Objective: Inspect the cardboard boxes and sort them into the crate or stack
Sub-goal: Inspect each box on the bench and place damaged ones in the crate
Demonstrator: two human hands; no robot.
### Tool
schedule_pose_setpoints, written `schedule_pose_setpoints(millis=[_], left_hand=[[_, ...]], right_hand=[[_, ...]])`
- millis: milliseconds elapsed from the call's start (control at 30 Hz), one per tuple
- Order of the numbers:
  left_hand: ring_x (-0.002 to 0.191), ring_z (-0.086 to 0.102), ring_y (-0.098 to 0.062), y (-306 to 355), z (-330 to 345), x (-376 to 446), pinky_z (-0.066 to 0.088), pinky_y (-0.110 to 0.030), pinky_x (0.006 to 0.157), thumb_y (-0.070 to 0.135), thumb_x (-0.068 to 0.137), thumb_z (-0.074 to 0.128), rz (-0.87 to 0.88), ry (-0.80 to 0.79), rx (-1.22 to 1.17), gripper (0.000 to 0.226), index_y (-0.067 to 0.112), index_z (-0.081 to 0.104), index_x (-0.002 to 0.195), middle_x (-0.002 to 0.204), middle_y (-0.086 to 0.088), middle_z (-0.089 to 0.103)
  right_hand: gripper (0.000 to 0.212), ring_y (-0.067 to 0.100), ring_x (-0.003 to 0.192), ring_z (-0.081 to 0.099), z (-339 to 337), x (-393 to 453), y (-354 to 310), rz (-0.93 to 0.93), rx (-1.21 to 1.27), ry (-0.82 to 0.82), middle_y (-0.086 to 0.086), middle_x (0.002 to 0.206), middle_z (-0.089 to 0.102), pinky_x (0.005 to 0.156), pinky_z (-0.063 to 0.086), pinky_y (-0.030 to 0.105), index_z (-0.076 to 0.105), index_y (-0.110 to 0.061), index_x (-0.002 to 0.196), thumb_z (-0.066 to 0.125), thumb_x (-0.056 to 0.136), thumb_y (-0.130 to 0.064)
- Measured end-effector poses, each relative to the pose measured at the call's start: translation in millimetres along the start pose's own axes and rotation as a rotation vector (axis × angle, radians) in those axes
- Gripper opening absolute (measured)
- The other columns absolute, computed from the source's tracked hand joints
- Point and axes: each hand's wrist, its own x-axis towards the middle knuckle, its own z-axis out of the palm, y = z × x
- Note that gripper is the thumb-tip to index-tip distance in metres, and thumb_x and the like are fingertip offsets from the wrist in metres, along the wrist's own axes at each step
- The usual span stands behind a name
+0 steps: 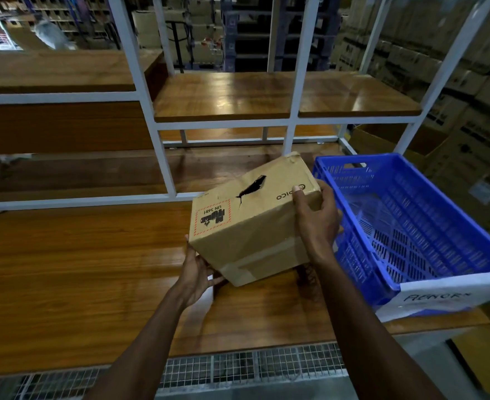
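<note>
You've got the cardboard box (252, 217) tilted above the wooden table (64, 269), left hand (199, 272) gripping underneath, right hand (314, 219) clamped on its right side. There's a torn hole (251, 187) on top, and the blue crate (411, 226) sits just beside it.

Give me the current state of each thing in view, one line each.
Cardboard box: held tilted above the table, top face torn open in a dark gash, flaps taped shut.
Left hand: grip under the box's near lower corner.
Right hand: grip over the box's right edge.
Blue crate: on the table to the right, apparently empty, white label on its near end.
Table: bare wood.
Shelf: boards bare.
</note>
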Motion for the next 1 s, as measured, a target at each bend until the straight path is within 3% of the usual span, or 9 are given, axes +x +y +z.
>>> schedule_pose_setpoints(millis=[133, 233, 333, 400, 467, 533, 667, 800, 1000], left_hand=[[0.122, 0.064, -0.031, 0, -3, 0, 0.047, -0.063, 0.105, 0.068, 0.103, 0.029, 0.047, 0.063, 0.128, 0.044, 0.042, 0.050, 0.132, 0.138, -0.003, 0.059], [0.111, 0.069, -0.032, 3, -12, 7, 0.055, -0.058, 0.097, 0.029, 0.110, 0.045, 0.105, 0.183, 0.207, 0.018, 0.029, 0.054, 0.125, 0.130, -0.014, 0.064], [0.097, 0.070, -0.020, 20, -20, 7, 0.062, -0.040, 0.068, 0.005, 0.103, 0.051, 0.238, 0.407, 0.442, 0.036, 0.023, 0.055, 0.134, 0.133, -0.009, 0.063], [0.106, 0.063, -0.012, 40, -22, 2, 0.054, -0.027, 0.071, 0.000, 0.101, 0.046, 0.398, 0.578, 0.620, 0.050, 0.022, 0.052, 0.145, 0.145, -0.004, 0.054], [0.129, 0.053, -0.019, 62, -17, -1, 0.052, -0.035, 0.090, 0.008, 0.105, 0.044, 0.582, 0.618, 0.710, 0.046, 0.026, 0.052, 0.147, 0.151, -0.003, 0.049], [0.136, 0.046, -0.016, 81, 4, -12, 0.045, -0.039, 0.103, 0.038, 0.109, 0.040, 0.630, 0.379, 0.638, 0.044, 0.032, 0.044, 0.153, 0.156, 0.003, 0.044], [0.119, 0.061, -0.004, 101, 52, -37, 0.053, -0.028, 0.090, 0.067, 0.101, 0.029, 0.519, -0.071, 0.449, 0.055, 0.047, 0.037, 0.151, 0.143, 0.015, 0.055], [0.135, 0.053, -0.015, 102, 48, -36, 0.051, -0.046, 0.102, 0.092, 0.075, 0.047, 0.550, -0.118, 0.512, 0.101, 0.044, 0.022, 0.160, 0.156, 0.007, 0.047], [0.133, 0.056, -0.010, 99, 21, -28, 0.050, -0.042, 0.104, 0.092, 0.074, 0.051, 0.578, -0.063, 0.423, 0.096, 0.042, 0.038, 0.155, 0.151, 0.010, 0.053]], right_hand=[[0.062, 0.017, 0.134, 0.038, 3, -16, -9, -0.132, -0.068, 0.017, -0.010, 0.136, 0.052, 0.116, 0.031, 0.061, 0.050, -0.038, 0.145, 0.067, 0.091, -0.064], [0.067, 0.023, 0.137, 0.038, 14, -29, -20, -0.281, -0.187, 0.023, -0.003, 0.149, 0.053, 0.114, 0.026, 0.047, 0.050, -0.037, 0.149, 0.067, 0.090, -0.066], [0.066, 0.020, 0.136, 0.039, 31, -40, -24, -0.437, -0.320, -0.006, -0.011, 0.154, 0.051, 0.108, 0.026, 0.045, 0.049, -0.041, 0.149, 0.062, 0.091, -0.070], [0.065, 0.020, 0.136, 0.040, 42, -43, -24, -0.500, -0.402, -0.033, -0.013, 0.156, 0.049, 0.107, 0.031, 0.052, 0.046, -0.044, 0.150, 0.057, 0.092, -0.074], [0.065, 0.021, 0.136, 0.040, 52, -43, -26, -0.526, -0.439, -0.058, -0.013, 0.156, 0.049, 0.106, 0.030, 0.052, 0.046, -0.044, 0.150, 0.055, 0.093, -0.074], [0.066, 0.022, 0.136, 0.040, 61, -47, -28, -0.560, -0.463, -0.071, -0.011, 0.156, 0.050, 0.105, 0.027, 0.048, 0.047, -0.042, 0.150, 0.054, 0.093, -0.074], [0.061, 0.021, 0.135, 0.039, 79, -59, -29, -0.644, -0.426, -0.154, -0.007, 0.154, 0.052, 0.106, 0.026, 0.045, 0.051, -0.035, 0.149, 0.057, 0.096, -0.064], [0.049, 0.016, 0.142, 0.039, 77, -58, -21, -0.658, -0.305, -0.231, -0.008, 0.151, 0.054, 0.115, 0.025, 0.047, 0.058, -0.033, 0.144, 0.053, 0.100, -0.055], [0.047, 0.014, 0.150, 0.030, 44, -28, 16, -0.392, -0.038, -0.003, -0.008, 0.158, 0.044, 0.121, 0.023, 0.054, 0.054, -0.037, 0.145, 0.041, 0.103, -0.055]])
